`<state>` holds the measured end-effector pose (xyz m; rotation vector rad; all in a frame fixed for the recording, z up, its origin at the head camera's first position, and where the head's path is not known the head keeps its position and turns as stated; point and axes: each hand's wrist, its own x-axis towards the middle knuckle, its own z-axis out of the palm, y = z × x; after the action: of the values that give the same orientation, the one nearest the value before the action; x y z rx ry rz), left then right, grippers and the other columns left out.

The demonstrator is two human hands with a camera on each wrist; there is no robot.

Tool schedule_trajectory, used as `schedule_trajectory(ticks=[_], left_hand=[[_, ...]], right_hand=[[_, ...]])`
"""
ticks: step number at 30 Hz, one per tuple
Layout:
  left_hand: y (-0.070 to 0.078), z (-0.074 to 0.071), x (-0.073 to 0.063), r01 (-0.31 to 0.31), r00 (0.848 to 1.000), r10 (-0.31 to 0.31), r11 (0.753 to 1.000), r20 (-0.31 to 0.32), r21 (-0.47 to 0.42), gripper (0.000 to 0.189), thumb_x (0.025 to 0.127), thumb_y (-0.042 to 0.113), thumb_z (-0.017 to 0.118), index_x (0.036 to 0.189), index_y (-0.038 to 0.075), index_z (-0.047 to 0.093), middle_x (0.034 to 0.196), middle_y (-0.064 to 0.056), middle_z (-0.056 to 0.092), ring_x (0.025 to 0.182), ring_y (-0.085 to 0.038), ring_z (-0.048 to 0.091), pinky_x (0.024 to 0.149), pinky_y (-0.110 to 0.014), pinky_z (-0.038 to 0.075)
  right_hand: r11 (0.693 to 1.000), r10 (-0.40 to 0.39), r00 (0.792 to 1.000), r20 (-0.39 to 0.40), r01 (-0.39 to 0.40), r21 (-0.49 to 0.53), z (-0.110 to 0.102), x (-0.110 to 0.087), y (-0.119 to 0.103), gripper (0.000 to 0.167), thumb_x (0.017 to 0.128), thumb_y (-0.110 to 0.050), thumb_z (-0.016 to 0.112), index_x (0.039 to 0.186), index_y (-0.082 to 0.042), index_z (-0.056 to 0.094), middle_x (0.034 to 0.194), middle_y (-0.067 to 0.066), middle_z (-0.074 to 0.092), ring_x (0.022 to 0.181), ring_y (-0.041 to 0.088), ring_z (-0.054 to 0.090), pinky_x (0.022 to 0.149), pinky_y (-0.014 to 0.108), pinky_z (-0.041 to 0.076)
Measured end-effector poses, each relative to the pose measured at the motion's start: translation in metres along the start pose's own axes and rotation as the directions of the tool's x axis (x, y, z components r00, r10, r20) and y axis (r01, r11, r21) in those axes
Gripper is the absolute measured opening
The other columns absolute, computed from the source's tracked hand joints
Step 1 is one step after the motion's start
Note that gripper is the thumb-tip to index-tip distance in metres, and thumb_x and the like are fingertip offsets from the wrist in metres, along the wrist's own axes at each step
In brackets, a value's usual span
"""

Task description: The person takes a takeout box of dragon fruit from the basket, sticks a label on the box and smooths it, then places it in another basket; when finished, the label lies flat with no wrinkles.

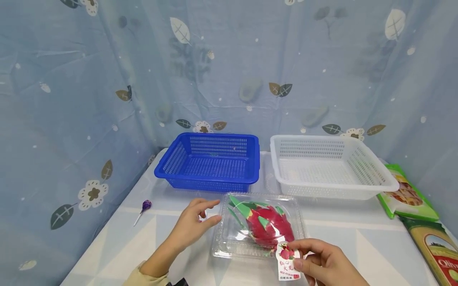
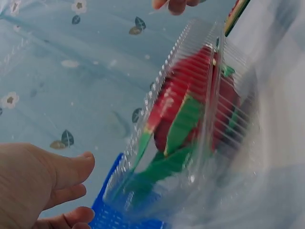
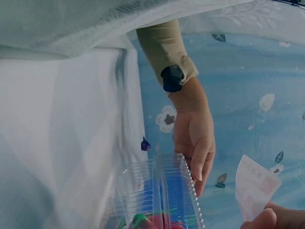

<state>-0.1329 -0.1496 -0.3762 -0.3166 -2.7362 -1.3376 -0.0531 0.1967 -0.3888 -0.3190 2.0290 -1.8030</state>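
Observation:
A clear plastic clamshell box (image 1: 298, 210) lies closed on the table with a red and green dragon fruit (image 1: 270, 226) inside. Between thumb and fingers, my right hand (image 1: 323, 260) pinches a white label (image 1: 286, 270) printed with a red fruit and lettering, over the box's front right corner. In the right wrist view the pale back of the label (image 3: 255, 186) shows above the fingertips. My left hand (image 1: 193, 222) is at the box's left side, thumb and fingers apart and holding nothing. The left wrist view shows its fingers (image 2: 71, 171) spread beside the box.
Behind the box stand a blue basket (image 1: 207, 180) and, to its right, a white basket (image 1: 336, 190). A lollipop (image 1: 146, 205) lies on the left of the table. At the right edge are a green packet (image 1: 409, 194) and an olive-labelled pack (image 1: 434, 250).

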Motion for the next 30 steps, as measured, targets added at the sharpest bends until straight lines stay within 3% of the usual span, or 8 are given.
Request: schedule_trajectory(ticks=[2, 6, 10, 16, 23, 30], left_hand=[[0.006, 0.003, 0.002, -0.024, 0.999, 0.024, 1.000, 0.024, -0.006, 0.042, 0.085, 0.028, 0.078, 0.124, 0.017, 0.069, 0.108, -0.005, 0.064, 0.082, -0.014, 0.048, 0.064, -0.021, 0.039], [0.016, 0.011, 0.008, -0.087, 0.994, 0.087, 0.996, 0.069, -0.010, 0.042, 0.085, 0.029, 0.077, 0.125, 0.018, 0.069, 0.103, -0.006, 0.063, 0.082, -0.014, 0.047, 0.062, -0.022, 0.038], [0.026, 0.020, 0.013, -0.133, 0.986, 0.133, 0.991, 0.102, -0.006, 0.041, 0.087, 0.031, 0.075, 0.125, 0.019, 0.069, 0.103, -0.005, 0.062, 0.083, -0.014, 0.046, 0.060, -0.022, 0.036], [0.039, 0.034, 0.020, -0.186, 0.970, 0.187, 0.982, 0.154, -0.018, 0.042, 0.089, 0.033, 0.073, 0.127, 0.016, 0.068, 0.103, -0.005, 0.061, 0.084, -0.016, 0.047, 0.064, -0.022, 0.039], [0.042, 0.042, 0.024, -0.209, 0.965, 0.210, 0.978, 0.157, -0.022, 0.039, 0.089, 0.031, 0.072, 0.125, 0.015, 0.069, 0.101, -0.003, 0.063, 0.085, -0.023, 0.054, 0.064, -0.021, 0.041], [0.041, 0.051, 0.030, -0.227, 0.963, 0.231, 0.973, 0.142, -0.041, 0.039, 0.090, 0.030, 0.072, 0.126, 0.016, 0.068, 0.097, -0.003, 0.065, 0.083, -0.018, 0.054, 0.065, -0.021, 0.040]], right_hand=[[1.000, 0.017, 1.000, 0.003, -0.017, -0.011, -0.002, 0.000, -0.004, 0.033, 0.097, -0.015, 0.061, 0.129, -0.007, 0.062, 0.090, -0.002, 0.062, 0.053, 0.024, 0.049, 0.041, 0.025, 0.039], [0.999, 0.045, 0.999, 0.005, -0.045, -0.019, -0.005, 0.005, -0.014, 0.037, 0.097, -0.018, 0.061, 0.132, -0.004, 0.058, 0.089, 0.003, 0.062, 0.049, 0.021, 0.044, 0.037, 0.026, 0.032], [0.999, 0.009, 1.000, -0.007, -0.009, -0.035, -0.007, 0.010, -0.022, 0.036, 0.098, -0.018, 0.061, 0.131, -0.007, 0.056, 0.088, 0.003, 0.062, 0.050, 0.010, 0.047, 0.035, 0.024, 0.032], [0.997, -0.046, 0.998, -0.031, 0.044, -0.059, -0.006, 0.018, -0.029, 0.026, 0.097, -0.016, 0.062, 0.122, -0.011, 0.057, 0.086, -0.002, 0.063, 0.055, 0.007, 0.053, 0.036, 0.021, 0.034], [0.995, -0.038, 0.997, -0.070, 0.031, -0.100, -0.011, 0.033, -0.042, 0.022, 0.093, -0.021, 0.067, 0.108, -0.008, 0.057, 0.062, -0.002, 0.055, 0.052, 0.006, 0.048, 0.036, 0.018, 0.030], [0.989, -0.048, 0.996, -0.077, 0.036, -0.145, -0.019, 0.054, -0.048, 0.036, 0.093, -0.023, 0.069, 0.117, 0.001, 0.055, 0.076, 0.003, 0.059, 0.052, 0.008, 0.050, 0.036, 0.020, 0.030]])
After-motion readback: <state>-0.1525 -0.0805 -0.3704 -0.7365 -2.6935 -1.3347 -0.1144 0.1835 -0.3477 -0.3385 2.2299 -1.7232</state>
